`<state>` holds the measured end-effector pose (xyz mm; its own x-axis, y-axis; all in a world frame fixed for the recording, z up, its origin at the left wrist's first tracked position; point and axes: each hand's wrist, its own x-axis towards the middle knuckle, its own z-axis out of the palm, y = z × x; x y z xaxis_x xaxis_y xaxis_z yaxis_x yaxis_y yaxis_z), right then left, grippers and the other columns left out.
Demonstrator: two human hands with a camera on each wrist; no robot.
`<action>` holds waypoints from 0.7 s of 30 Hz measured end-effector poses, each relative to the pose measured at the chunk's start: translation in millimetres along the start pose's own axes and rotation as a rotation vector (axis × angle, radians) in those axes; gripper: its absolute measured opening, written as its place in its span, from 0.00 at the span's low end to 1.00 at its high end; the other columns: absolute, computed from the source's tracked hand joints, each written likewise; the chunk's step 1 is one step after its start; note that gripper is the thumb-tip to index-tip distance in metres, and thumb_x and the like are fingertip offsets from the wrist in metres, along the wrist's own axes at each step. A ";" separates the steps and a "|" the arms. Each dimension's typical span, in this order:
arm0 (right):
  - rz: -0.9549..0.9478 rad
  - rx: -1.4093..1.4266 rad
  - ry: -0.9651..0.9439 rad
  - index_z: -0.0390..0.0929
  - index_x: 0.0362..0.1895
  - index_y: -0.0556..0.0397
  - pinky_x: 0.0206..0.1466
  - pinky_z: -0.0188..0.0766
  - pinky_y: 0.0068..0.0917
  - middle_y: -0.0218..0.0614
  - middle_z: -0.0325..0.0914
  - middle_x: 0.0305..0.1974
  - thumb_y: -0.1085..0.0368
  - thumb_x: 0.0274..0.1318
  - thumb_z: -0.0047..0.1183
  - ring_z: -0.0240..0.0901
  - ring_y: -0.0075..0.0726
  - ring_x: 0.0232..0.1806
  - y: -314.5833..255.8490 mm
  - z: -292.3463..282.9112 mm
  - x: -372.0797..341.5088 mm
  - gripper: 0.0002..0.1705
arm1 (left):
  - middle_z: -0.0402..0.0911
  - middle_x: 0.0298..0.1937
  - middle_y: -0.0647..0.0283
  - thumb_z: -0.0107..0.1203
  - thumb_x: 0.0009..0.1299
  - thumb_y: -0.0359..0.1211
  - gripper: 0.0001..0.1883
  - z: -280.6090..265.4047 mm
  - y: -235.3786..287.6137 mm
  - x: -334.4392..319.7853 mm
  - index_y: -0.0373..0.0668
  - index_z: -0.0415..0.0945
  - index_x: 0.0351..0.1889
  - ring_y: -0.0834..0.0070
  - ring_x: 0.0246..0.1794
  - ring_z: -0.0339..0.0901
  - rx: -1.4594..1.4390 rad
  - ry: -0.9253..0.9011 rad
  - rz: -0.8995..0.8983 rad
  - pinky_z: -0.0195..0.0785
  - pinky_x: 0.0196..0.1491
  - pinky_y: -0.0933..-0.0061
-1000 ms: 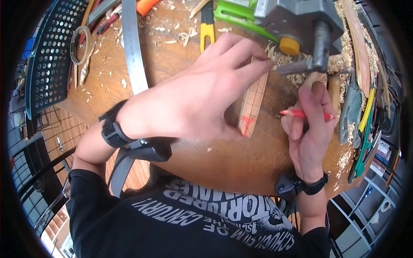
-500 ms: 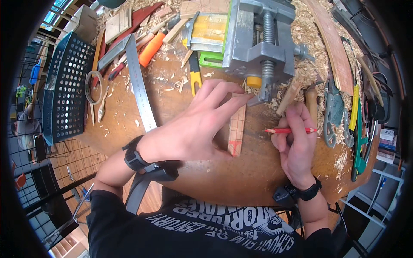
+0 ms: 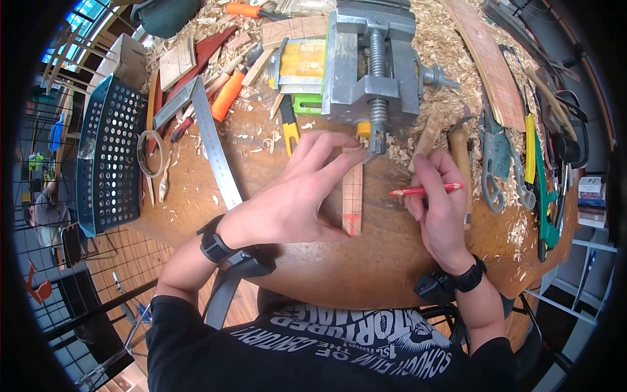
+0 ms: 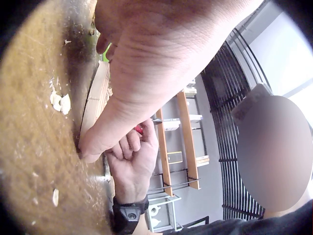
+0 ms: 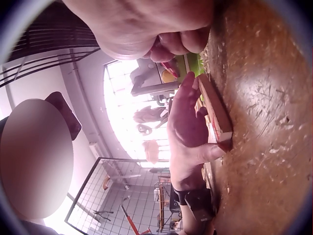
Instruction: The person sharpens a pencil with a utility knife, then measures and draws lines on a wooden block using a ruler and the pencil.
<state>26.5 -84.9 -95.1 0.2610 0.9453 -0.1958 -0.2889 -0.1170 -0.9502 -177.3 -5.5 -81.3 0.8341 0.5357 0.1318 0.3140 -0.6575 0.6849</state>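
A small wooden block (image 3: 353, 196) with a pencilled grid and red marks at its near end lies flat on the brown table. My left hand (image 3: 287, 202) grips it lengthwise, thumb at the near end and fingertips at the far end; the right wrist view shows the thumb against the block (image 5: 215, 110). To the right of the block, my right hand (image 3: 444, 215) pinches a red pencil (image 3: 424, 191), its tip pointing left towards the block without touching it. In the left wrist view the right hand (image 4: 132, 166) is curled beyond the block (image 4: 97, 93).
Behind the block stands a grey metal vise (image 3: 372, 65). A steel square (image 3: 212, 144) lies left, near a perforated basket (image 3: 114, 157) and an orange-handled tool (image 3: 228, 95). Wood shavings, a wooden handle (image 3: 460, 163), scissors (image 3: 493, 163) and a long board (image 3: 490, 65) are at the right.
The head view has shifted, bringing more of the vise and the back of the table into sight. Both hands keep their holds on the block and the pencil.
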 end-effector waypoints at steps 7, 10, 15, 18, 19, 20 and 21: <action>0.001 -0.012 -0.001 0.61 0.25 0.47 0.15 0.46 0.14 0.21 0.60 0.18 0.61 0.65 0.51 0.53 0.12 0.13 -1.7 5.3 0.2 0.16 | 0.61 0.55 0.50 0.75 0.41 0.36 0.49 -0.7 -0.6 -0.7 0.40 0.64 0.64 0.51 0.58 0.57 0.000 -0.016 -0.019 0.55 0.63 0.56; 0.002 -0.039 0.001 0.61 0.24 0.47 0.15 0.46 0.14 0.21 0.60 0.18 0.61 0.65 0.51 0.53 0.12 0.13 -0.9 3.9 0.7 0.17 | 0.61 0.56 0.50 0.75 0.41 0.37 0.49 -1.2 -1.8 -0.7 0.39 0.64 0.64 0.50 0.58 0.57 -0.001 -0.020 -0.010 0.55 0.63 0.55; 0.018 -0.035 0.005 0.61 0.24 0.47 0.15 0.45 0.15 0.20 0.59 0.18 0.61 0.65 0.51 0.51 0.11 0.13 -0.7 4.4 1.1 0.17 | 0.60 0.57 0.49 0.75 0.41 0.37 0.48 -2.6 -1.0 -0.4 0.39 0.64 0.63 0.50 0.59 0.57 0.005 -0.028 -0.005 0.56 0.63 0.54; 0.034 -0.022 0.002 0.61 0.24 0.47 0.15 0.45 0.14 0.20 0.59 0.18 0.62 0.66 0.50 0.51 0.11 0.14 -1.3 3.2 1.9 0.17 | 0.60 0.58 0.49 0.75 0.42 0.37 0.47 -5.5 -0.1 -0.2 0.38 0.65 0.62 0.50 0.60 0.57 0.011 -0.022 -0.007 0.56 0.63 0.54; 0.033 -0.024 0.000 0.61 0.24 0.47 0.15 0.45 0.14 0.20 0.59 0.18 0.62 0.66 0.50 0.51 0.11 0.14 -1.5 3.3 2.2 0.17 | 0.59 0.59 0.48 0.74 0.42 0.35 0.48 -6.6 -0.1 -0.2 0.39 0.62 0.64 0.49 0.62 0.55 0.001 -0.043 -0.010 0.55 0.64 0.55; 0.027 -0.026 0.013 0.61 0.25 0.48 0.15 0.45 0.14 0.20 0.59 0.18 0.61 0.66 0.49 0.51 0.11 0.14 -1.3 3.5 2.0 0.16 | 0.58 0.61 0.48 0.73 0.43 0.33 0.49 -7.1 -0.2 -0.6 0.40 0.60 0.66 0.49 0.63 0.54 -0.009 -0.064 -0.012 0.55 0.65 0.55; 0.022 -0.027 0.025 0.62 0.25 0.48 0.15 0.46 0.14 0.20 0.59 0.18 0.61 0.67 0.47 0.51 0.11 0.14 -1.2 3.6 1.8 0.16 | 0.58 0.61 0.48 0.73 0.43 0.33 0.49 -6.9 -0.3 -0.9 0.40 0.60 0.66 0.49 0.63 0.54 -0.009 -0.060 -0.014 0.55 0.65 0.55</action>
<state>24.1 -81.9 -93.5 0.2783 0.9344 -0.2223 -0.2694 -0.1462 -0.9519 -181.3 -2.1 -76.7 0.8554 0.5120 0.0791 0.3220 -0.6450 0.6931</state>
